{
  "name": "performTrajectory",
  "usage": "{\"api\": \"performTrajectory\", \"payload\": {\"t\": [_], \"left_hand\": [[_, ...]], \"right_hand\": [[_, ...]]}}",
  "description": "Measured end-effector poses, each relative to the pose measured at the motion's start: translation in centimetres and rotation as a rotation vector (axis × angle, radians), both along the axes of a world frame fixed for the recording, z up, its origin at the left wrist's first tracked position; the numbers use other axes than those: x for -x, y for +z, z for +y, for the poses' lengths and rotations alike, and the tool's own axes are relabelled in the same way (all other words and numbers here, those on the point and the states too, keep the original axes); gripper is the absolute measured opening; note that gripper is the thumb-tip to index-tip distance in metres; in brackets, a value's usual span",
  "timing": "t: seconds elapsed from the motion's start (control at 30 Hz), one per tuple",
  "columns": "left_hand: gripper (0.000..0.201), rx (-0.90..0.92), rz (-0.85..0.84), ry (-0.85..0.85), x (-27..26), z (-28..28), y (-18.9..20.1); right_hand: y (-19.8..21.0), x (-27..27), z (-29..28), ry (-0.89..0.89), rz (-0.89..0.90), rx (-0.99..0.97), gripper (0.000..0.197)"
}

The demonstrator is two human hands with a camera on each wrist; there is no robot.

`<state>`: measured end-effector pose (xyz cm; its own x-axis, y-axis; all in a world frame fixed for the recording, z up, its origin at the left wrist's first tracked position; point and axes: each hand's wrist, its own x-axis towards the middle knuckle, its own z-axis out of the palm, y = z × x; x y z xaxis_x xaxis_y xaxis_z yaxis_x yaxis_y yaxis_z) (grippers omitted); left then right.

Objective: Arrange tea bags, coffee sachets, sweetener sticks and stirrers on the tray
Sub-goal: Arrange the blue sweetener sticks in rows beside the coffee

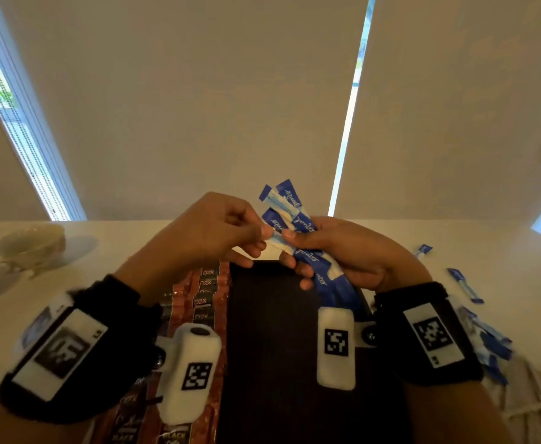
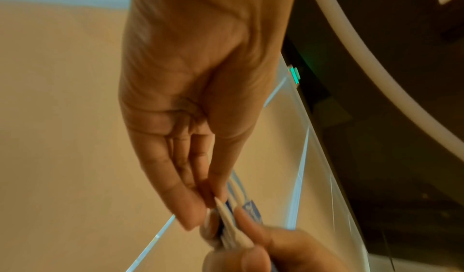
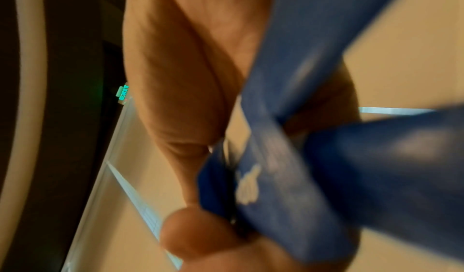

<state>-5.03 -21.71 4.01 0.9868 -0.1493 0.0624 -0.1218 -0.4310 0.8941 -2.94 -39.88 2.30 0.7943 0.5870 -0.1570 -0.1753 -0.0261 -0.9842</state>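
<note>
- Right hand (image 1: 343,251) is clamped round a fanned bundle of blue-and-white paper sweetener sticks (image 1: 290,213), held in the air over the far edge of the dark rectangular tray (image 1: 262,347).
- Left hand (image 1: 205,232) pinches the near end of 1 stick in that bundle with thumb and fingertips (image 2: 193,216); remaining fingers loosely curled.
- Key relation: the hands meet fingertip to fingertip, left just beside right. Bundle's long axis runs from near-right, under the right palm, up and away; the pinched stick lies crosswise, pointing left.
- Judgement: left hand is the one placed to draw a stick out toward the tray's bare dark middle directly below.
- Brown-red foil coffee sachets (image 1: 203,293) lie in overlapping rows along the tray's left side.
- More blue sweetener sticks (image 1: 464,285) lie loose on the white table (image 1: 118,248), right of the tray.
</note>
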Motion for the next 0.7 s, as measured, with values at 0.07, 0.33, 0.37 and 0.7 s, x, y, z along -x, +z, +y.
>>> {"api": "performTrajectory", "payload": {"t": [0.07,0.33,0.37,0.7], "left_hand": [[0.009,0.036,0.011,-0.006,0.4,0.7,0.5],[0.020,0.087,-0.040,-0.052,1.9,3.0,0.7],[0.023,0.099,-0.027,-0.068,2.1,3.0,0.5],[0.041,0.100,-0.098,-0.054,2.0,3.4,0.1]], "right_hand": [[0.2,0.2,0.1,0.022,-0.035,0.021,0.015],[0.8,0.8,0.3,0.126,-0.066,0.099,0.029],[0.6,0.8,0.4,0.132,-0.052,0.111,0.028],[-0.5,0.8,2.3,0.186,-0.035,0.196,0.026]]}}
